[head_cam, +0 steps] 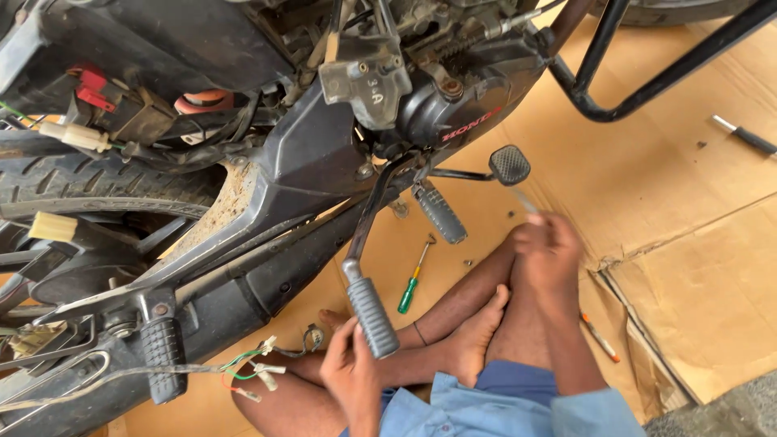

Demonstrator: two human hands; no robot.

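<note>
I sit cross-legged on cardboard [647, 186] beside a black motorcycle [307, 154]. My left hand [352, 374] is low in the middle, fingers raised against the ribbed rubber end of the kick-start lever [373, 317], touching it but not wrapped around it. My right hand [550, 247] is blurred, fingers closed, just below the brake pedal [510, 164]. A thin pale tool [524, 200] sticks out of that fist toward the pedal. A ribbed footpeg [439, 213] hangs between the lever and the pedal.
A green-handled screwdriver [413, 283] lies on the cardboard under the engine. An orange-tipped stick [600, 338] lies by my right arm, and a black-handled tool [746, 136] at far right. Loose wires with connectors [255, 372] dangle lower left near the rear footpeg [162, 358]. A black guard tube [647, 85] crosses top right.
</note>
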